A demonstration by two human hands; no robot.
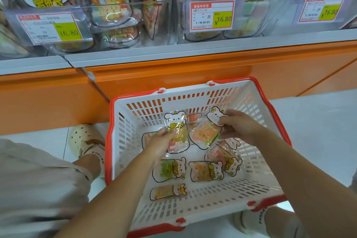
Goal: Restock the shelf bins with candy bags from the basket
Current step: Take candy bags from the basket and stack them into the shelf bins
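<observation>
Underfoot, pale floor (pixel 318 131), basket (pixel 127 141) on it; orange cabinet (pixel 173 71), clear bins (pixel 168 21) above.

Matt white plastic with a glossy red rim for the basket (pixel 193 208). Crinkly clear film, shiny (glare on the creases), for the candy bags (pixel 204 171). Hard transparent plastic for the shelf bins (pixel 125 11). Glossy orange shelf front (pixel 193 71); smooth floor (pixel 318 131).

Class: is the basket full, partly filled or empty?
Partly filled: a few candy bags lie in the basket, bare floor between them.
</observation>
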